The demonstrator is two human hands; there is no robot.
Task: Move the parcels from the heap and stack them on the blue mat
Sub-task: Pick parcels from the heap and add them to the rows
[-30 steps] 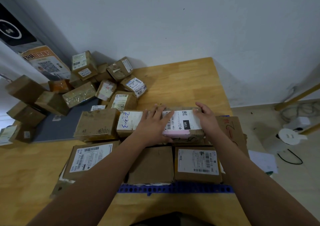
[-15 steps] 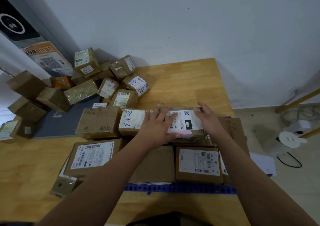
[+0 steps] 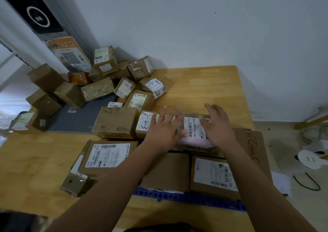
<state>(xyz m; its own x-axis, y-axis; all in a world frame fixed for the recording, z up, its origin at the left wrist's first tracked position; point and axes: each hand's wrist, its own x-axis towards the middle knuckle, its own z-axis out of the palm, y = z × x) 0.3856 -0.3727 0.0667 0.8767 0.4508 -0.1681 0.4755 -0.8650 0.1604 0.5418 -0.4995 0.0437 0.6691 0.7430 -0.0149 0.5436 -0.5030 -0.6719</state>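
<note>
A wooden bench (image 3: 195, 86) lies under the blue mat (image 3: 195, 199). The heap of parcels (image 3: 104, 61) sits beyond the mat, to its far left. Stacked boxes (image 3: 165, 171) cover the mat, and a white-labelled parcel (image 3: 193, 130) tops its far row. The left hand (image 3: 165, 128) and right hand (image 3: 218, 127) are above that parcel, fingers straight and spread, gripping nothing.

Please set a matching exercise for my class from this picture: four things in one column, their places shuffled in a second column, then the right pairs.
Things
1. blue mat
2. pink-edged parcel
3. parcel heap
4. white round object

Places
A. on the floor, right of the table
B. far left corner of the table
C. partly covered by the right hand
D. near edge of the table, under stacked parcels

Pairs: 1-D, 2-C, 3-B, 4-A
</note>
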